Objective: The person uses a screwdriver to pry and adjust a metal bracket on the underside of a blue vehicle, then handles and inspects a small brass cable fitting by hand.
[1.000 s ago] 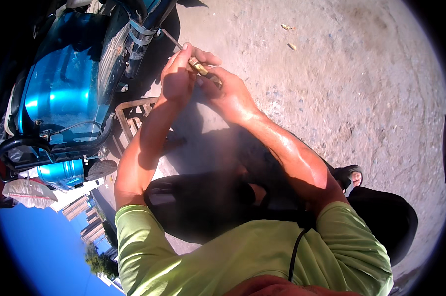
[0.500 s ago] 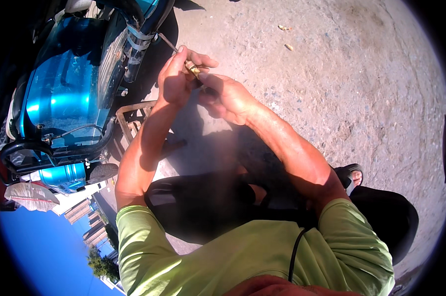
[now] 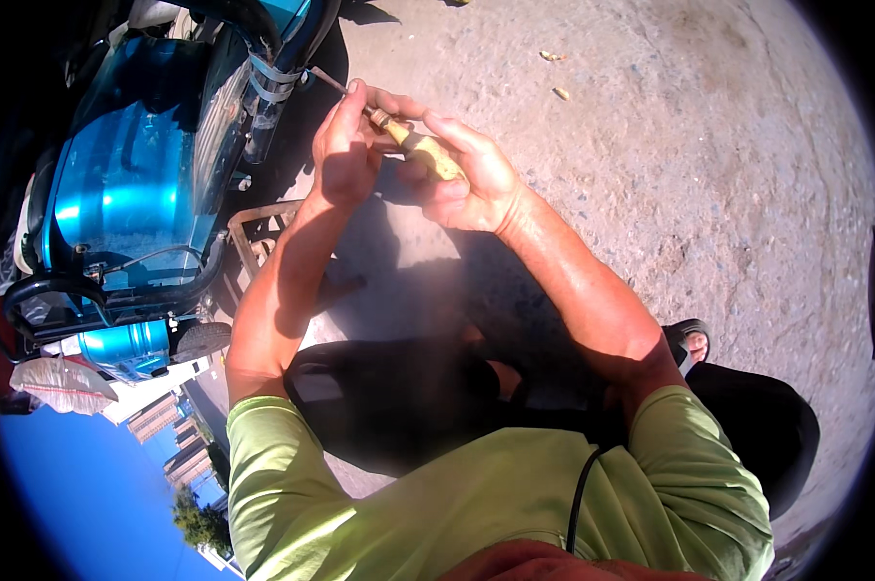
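Observation:
A hand tool (image 3: 428, 153) with a thin metal shaft and a pale yellow handle slants between my hands in front of me. Its shaft tip points up and left, toward the blue vehicle. My left hand (image 3: 346, 145) is closed around the shaft near the ringed collar, hiding part of it. The yellow handle lies in my right hand (image 3: 476, 179), between the thumb and the curled fingers, with much of its upper side showing. Both hands are close together, and some left fingertips are hidden behind the tool.
To the left stands a blue vehicle (image 3: 123, 184) with a black tube frame (image 3: 50, 288). A small wooden frame or stool (image 3: 239, 232) sits beside it, behind my left forearm. Small yellowish scraps (image 3: 560, 93) lie on the rough concrete ground (image 3: 728, 174). My sandalled foot (image 3: 694, 344) is at right.
My right hand has shifted slightly right and loosened its wrap, uncovering the yellow handle that it mostly hid before. The left hand has hardly moved on the shaft.

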Motion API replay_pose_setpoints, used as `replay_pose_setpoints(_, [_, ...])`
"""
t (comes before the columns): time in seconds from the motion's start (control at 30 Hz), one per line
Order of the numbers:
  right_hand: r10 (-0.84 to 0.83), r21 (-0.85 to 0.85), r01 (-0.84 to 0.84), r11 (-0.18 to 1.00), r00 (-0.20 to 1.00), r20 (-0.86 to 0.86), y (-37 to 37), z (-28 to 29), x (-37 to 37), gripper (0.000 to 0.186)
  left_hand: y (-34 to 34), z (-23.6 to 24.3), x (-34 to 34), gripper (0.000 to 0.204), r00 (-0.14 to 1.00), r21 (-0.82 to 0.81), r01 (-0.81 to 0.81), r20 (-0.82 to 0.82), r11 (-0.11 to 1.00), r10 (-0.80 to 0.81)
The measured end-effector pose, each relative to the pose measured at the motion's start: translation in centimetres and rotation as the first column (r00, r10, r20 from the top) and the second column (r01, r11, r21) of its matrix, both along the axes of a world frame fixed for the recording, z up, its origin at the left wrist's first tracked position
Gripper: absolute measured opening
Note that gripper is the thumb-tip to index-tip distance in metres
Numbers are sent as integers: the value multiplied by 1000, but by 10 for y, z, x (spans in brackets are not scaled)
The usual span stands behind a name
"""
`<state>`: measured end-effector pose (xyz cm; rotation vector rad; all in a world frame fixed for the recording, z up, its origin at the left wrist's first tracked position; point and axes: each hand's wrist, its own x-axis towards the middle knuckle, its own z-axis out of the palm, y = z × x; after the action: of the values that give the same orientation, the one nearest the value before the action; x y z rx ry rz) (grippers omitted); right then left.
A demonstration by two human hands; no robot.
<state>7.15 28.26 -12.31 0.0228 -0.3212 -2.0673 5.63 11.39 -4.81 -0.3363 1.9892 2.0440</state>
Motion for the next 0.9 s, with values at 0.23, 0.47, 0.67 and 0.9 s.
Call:
replay_pose_setpoints(0.23, [137,655,435,617,761,-634,-6,19,2,31,2,-1,-1,43,1000,-20,-7,-4,1000,7])
replay_pose_setpoints(0.47, [277,474,849,234,409,-869,-9,6,2,35,-2,-10,-4,46,999,-24,-45,-17,999,45])
replay_pose_setpoints(0.67, [148,613,301,731,807,-572,8,18,-11,29,1,-2,-7,44,995,-112,-91,40,990,96])
replay_pose_setpoints(0.9, [100,572,238,785,862,-497,-6,16,2,31,7,11,-2,41,986,-173,-90,122,981,112])
